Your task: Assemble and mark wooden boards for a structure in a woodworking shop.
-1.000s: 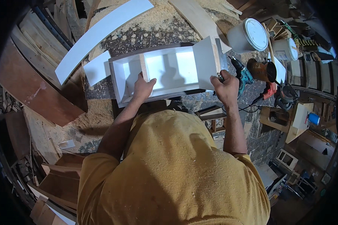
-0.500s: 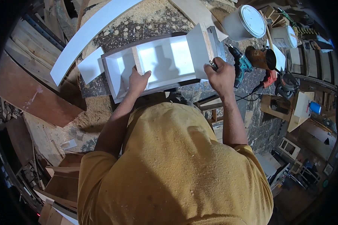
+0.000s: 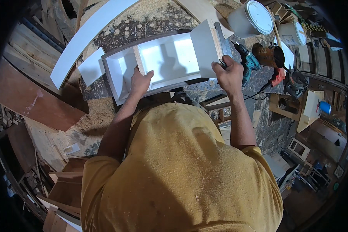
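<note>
The left hand [image 3: 141,82] grips a white-lined box [image 3: 183,56] at the near end of its pale divider [image 3: 139,61], thumb and forefinger on either side. The right hand [image 3: 229,75] pinches a small dark item [image 3: 222,62] beside the white end panel [image 3: 203,50]. Just right of that hand lies a teal drill [image 3: 251,65], with a rusty tin [image 3: 263,56], a lidded white bucket [image 3: 243,22] and a red tool [image 3: 277,76] near it. A curved white strip [image 3: 85,40] arcs across the bench [image 3: 129,34] at left.

A teal drill [image 3: 251,63] lies near a rusty brown can [image 3: 261,56] and a pale bucket [image 3: 240,22] (its white lid [image 3: 260,17] on).
</note>
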`<state>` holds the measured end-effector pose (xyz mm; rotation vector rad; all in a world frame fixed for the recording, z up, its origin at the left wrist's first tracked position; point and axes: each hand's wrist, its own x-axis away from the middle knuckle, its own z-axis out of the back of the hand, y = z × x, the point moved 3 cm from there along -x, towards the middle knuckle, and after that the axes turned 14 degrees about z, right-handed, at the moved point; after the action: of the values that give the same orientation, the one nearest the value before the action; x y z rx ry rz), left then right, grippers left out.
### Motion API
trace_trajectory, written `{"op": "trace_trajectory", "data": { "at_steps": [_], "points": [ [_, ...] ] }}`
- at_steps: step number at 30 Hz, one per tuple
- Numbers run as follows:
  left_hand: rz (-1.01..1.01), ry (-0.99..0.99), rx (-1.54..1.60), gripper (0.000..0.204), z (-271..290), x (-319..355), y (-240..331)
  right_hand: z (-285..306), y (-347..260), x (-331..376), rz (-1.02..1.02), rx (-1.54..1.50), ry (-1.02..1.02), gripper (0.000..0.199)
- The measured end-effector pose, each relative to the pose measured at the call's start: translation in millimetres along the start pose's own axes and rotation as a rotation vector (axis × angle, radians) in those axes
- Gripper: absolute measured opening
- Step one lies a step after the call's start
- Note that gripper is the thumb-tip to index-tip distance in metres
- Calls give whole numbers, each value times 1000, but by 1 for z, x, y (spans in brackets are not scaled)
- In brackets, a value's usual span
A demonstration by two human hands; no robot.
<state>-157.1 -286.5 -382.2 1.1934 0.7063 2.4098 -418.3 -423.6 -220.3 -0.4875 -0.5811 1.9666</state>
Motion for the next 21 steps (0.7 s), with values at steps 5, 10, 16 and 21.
{"op": "trace_trajectory", "data": {
  "at_steps": [5, 10, 16, 21],
  "points": [
    [-19, -20, 41, 72, -5, -7, -6, 2, 11, -3, -33, -49, -1, 28],
    [3, -17, 37, 72, -1, 2, 2, 1, -2, 0, -2, -33, -9, 27],
    [7, -17, 19, 71, 2, 3, 4, 1, -10, 0, 46, 9, 17, 30],
    [-9, -17, 20, 71, 2, 2, 1, 2, -14, 0, 2, 26, -21, 27]
  ]
}}
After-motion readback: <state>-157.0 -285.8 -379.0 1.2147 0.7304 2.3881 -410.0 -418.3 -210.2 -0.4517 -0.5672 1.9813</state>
